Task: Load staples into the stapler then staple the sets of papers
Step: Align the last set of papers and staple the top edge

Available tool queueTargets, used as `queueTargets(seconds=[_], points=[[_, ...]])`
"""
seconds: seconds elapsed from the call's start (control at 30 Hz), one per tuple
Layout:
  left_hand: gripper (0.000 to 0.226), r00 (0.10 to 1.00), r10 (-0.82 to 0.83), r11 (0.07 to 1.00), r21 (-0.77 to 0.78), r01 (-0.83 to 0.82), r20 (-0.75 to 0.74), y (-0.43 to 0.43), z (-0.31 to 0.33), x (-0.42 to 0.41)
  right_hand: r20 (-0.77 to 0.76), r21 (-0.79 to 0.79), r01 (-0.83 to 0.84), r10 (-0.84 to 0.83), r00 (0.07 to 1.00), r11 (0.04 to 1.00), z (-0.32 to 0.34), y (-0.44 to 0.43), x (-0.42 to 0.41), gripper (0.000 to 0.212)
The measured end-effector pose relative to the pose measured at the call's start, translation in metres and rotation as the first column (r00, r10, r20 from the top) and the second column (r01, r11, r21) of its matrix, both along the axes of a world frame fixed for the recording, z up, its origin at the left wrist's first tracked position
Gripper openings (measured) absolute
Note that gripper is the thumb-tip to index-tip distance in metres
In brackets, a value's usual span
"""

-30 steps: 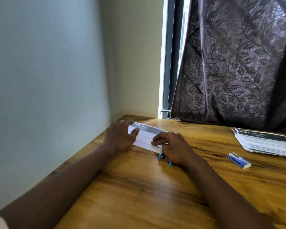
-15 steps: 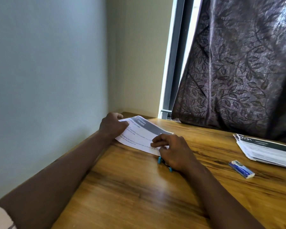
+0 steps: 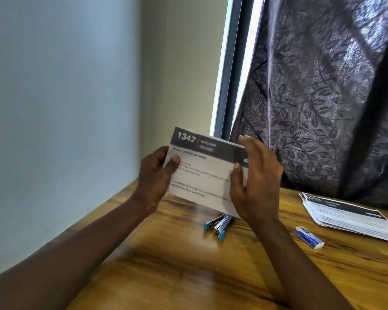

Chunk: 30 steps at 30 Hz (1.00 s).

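Observation:
A set of white papers (image 3: 205, 173) with a dark header reading 1342 is held upright above the wooden table (image 3: 188, 265). My left hand (image 3: 155, 177) grips its left edge, thumb on the front. My right hand (image 3: 255, 180) holds the right edge between thumb and fingers. Below the papers a small blue and silver stapler (image 3: 218, 224) lies on the table, untouched. A blue and white staple box (image 3: 307, 237) lies to the right of my right forearm.
A stack of similar printed papers (image 3: 349, 218) lies at the table's right side. A dark patterned curtain (image 3: 323, 97) hangs behind the table, a window frame (image 3: 230, 68) beside it. A pale wall (image 3: 54, 108) runs along the left edge.
Both hands lifted the paper set off the table and stood it upright. My right hand came off the stapler, which now lies uncovered on the table.

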<state>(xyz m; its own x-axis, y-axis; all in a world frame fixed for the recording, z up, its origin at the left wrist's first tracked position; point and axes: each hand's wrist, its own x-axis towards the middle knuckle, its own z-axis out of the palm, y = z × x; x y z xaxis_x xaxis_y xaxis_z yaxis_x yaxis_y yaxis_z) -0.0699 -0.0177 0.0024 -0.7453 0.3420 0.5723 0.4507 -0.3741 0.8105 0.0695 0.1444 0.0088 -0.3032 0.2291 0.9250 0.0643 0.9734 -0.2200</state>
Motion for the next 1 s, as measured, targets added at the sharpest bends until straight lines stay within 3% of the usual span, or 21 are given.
queueTargets(seconds=[0.17,0.33,0.43,0.53,0.6,0.7,0.83,1.0], points=[[0.013,0.989,-0.134,0.987,-0.085,0.14,0.063,0.01,-0.011,0.02,0.128,0.291,0.125,-0.168,0.977,0.948,0.001,-0.009,0.001,0.051],[0.009,0.957,-0.278,0.951,-0.12,0.286,0.082,0.014,-0.019,0.029,0.069,0.147,0.131,-0.142,0.987,0.98,0.002,0.003,0.002,0.03],[0.04,0.926,-0.367,0.905,-0.198,0.377,0.089,0.018,-0.026,0.029,0.041,0.068,0.148,-0.151,0.988,0.987,0.003,0.022,0.009,0.022],[0.036,0.985,-0.158,0.901,-0.418,0.114,-0.072,0.023,-0.034,0.027,0.004,-0.016,0.177,-0.177,0.984,0.984,-0.001,0.044,0.02,0.021],[0.034,0.961,-0.067,0.818,-0.567,-0.102,-0.27,0.024,-0.037,0.027,-0.008,-0.084,0.19,-0.192,0.981,0.978,-0.008,0.054,0.026,0.023],[0.05,0.886,-0.104,0.654,-0.702,-0.281,-0.452,0.026,-0.036,0.029,-0.01,-0.151,0.224,-0.228,0.974,0.963,-0.012,0.061,0.03,0.027],[0.069,0.789,-0.215,0.514,-0.753,-0.41,-0.576,0.03,-0.035,0.038,-0.01,-0.209,0.241,-0.248,0.969,0.948,-0.012,0.064,0.031,0.025],[0.059,0.792,-0.295,0.506,-0.79,-0.346,-0.535,0.03,-0.031,0.033,0.012,-0.283,0.188,-0.193,0.981,0.941,-0.015,0.057,0.025,0.021]])
